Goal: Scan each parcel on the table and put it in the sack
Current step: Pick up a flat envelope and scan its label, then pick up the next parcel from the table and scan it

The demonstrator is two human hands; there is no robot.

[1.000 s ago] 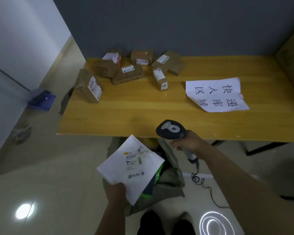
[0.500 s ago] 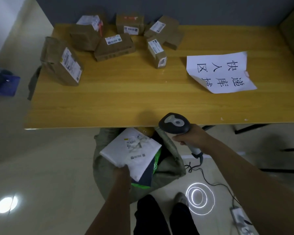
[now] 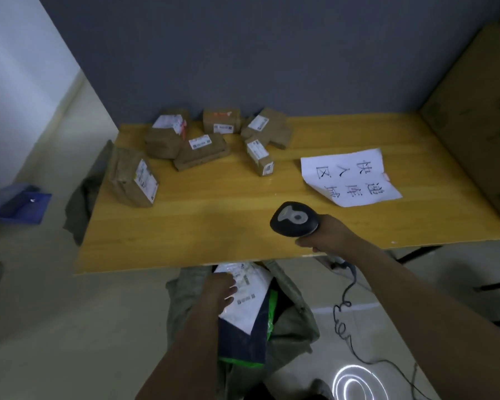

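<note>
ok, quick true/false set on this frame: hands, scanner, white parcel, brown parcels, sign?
1. The right hand grips the scanner. True.
2. Brown parcels sit on the far left part of the table. True.
3. The white parcel lies on the table. False: it is in the mouth of the sack, with the left hand on it.
4. The paper sign lies under the brown parcels. False: it lies apart, to their right.
</note>
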